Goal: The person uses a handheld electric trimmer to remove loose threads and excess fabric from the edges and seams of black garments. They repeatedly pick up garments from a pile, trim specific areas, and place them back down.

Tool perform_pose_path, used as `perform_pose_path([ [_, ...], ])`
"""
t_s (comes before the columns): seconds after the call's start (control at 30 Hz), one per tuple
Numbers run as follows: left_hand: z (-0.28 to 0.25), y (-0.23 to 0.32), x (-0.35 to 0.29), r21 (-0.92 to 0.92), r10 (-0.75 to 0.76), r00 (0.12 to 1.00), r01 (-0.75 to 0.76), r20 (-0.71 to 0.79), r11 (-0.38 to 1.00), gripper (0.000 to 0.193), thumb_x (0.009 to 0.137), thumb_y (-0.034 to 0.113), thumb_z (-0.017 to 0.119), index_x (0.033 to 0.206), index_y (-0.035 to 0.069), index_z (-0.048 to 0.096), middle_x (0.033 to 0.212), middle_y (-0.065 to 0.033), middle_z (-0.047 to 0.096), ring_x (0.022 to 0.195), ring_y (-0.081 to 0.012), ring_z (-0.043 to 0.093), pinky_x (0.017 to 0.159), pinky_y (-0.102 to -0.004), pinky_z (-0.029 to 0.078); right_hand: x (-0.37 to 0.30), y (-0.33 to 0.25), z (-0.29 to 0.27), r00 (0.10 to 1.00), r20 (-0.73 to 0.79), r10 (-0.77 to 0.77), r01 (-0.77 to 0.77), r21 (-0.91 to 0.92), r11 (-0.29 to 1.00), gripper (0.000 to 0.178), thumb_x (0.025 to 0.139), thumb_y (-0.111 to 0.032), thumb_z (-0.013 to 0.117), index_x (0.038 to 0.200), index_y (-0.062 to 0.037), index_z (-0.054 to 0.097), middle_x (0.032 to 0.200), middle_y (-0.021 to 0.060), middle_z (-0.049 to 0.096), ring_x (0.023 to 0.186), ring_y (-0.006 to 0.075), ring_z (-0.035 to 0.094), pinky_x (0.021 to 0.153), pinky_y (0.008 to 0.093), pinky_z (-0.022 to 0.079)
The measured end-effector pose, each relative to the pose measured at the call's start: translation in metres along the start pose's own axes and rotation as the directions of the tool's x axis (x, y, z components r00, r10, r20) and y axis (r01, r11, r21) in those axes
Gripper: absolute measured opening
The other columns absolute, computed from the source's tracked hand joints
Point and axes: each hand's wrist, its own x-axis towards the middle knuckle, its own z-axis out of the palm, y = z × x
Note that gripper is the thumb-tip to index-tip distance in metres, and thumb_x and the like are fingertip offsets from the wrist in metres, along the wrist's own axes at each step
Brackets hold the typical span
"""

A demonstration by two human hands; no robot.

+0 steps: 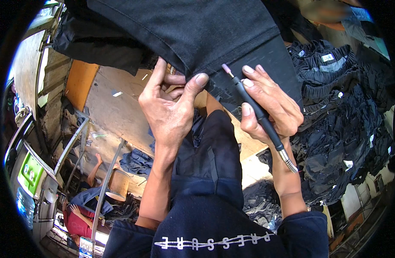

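Note:
Black stitched cloth (214, 30), looking like part of a garment, spreads in front of me at the top of the view. My left hand (169, 109) pinches its near edge at a seam between thumb and fingers. In my right hand (277, 103) is a slim black rotary grinder handpiece (260, 109), held like a pen. Its pinkish tip points up and left, close to the cloth; whether it touches is unclear. Beneath the cloth's hem shows a dark flat surface (275, 56) with pale scuffs.
Dark garments with gathered waistbands (324, 81) lie at the right, above a large heap of dark clothes (339, 155). A worn wooden surface (116, 103) extends at left. A person in red (79, 221) is at lower left, beyond a metal rail (105, 189); another is at upper right.

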Motion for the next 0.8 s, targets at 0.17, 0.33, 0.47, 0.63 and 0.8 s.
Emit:
perform_pose_path([
  [0.17,-0.001,-0.002,-0.001,-0.015,-0.016,1.0,0.016,0.001,1.0,0.075,0.087,0.0,0.093,0.152,-0.01,0.058,0.09,-0.0048,0.067,0.08,-0.0094,0.071,0.07,-0.0203,0.061,0.001,-0.001,0.002,0.999,0.043,-0.023,0.022,0.019,1.0,0.029,0.084,-0.005,0.078,0.112,0.0035,0.082,0.106,0.018,0.082,0.112,0.0381,0.081,0.105,0.0541,0.063],
  [0.33,0.005,-0.01,-0.005,-0.149,0.009,0.998,-0.018,-0.058,0.989,0.068,0.088,-0.003,0.091,0.147,-0.011,0.059,0.092,-0.0059,0.067,0.081,-0.0095,0.071,0.069,-0.0192,0.061,0.002,-0.003,0.003,0.996,0.085,-0.033,0.03,0.038,0.999,0.029,0.084,-0.003,0.078,0.112,0.0028,0.082,0.105,0.017,0.082,0.113,0.0375,0.081,0.106,0.0536,0.063],
  [0.47,0.01,-0.014,-0.007,-0.297,0.014,0.994,-0.047,-0.112,0.954,0.047,0.089,-0.002,0.091,0.127,-0.008,0.063,0.092,-0.0058,0.068,0.08,-0.0086,0.071,0.07,-0.0179,0.059,0.001,-0.002,0.004,0.999,0.026,-0.038,0.038,0.022,0.999,0.031,0.082,-0.003,0.078,0.112,0.0034,0.081,0.105,0.0183,0.082,0.111,0.0385,0.081,0.104,0.0535,0.064],
  [0.63,0.005,-0.01,-0.013,-0.17,-0.053,0.992,0.033,-0.111,0.985,0.031,0.087,0.001,0.094,0.108,-0.002,0.072,0.091,-0.0057,0.073,0.079,-0.0072,0.07,0.071,-0.0187,0.056,-0.002,0.001,0.0,0.999,-0.038,-0.013,0.012,-0.026,1.0,0.032,0.084,-0.004,0.073,0.113,0.0081,0.08,0.106,0.0257,0.081,0.11,0.0412,0.081,0.105,0.0552,0.062],
  [0.8,-0.007,-0.019,-0.003,-0.046,0.061,0.998,-0.062,-0.019,0.997,0.024,0.088,0.001,0.093,0.101,-0.001,0.074,0.09,-0.0045,0.075,0.079,-0.009,0.072,0.071,-0.0223,0.059,-0.001,0.006,-0.011,0.982,-0.165,0.094,-0.099,-0.02,0.995,0.032,0.084,-0.003,0.075,0.112,0.0097,0.079,0.107,0.026,0.081,0.111,0.0407,0.081,0.106,0.0549,0.062],
])
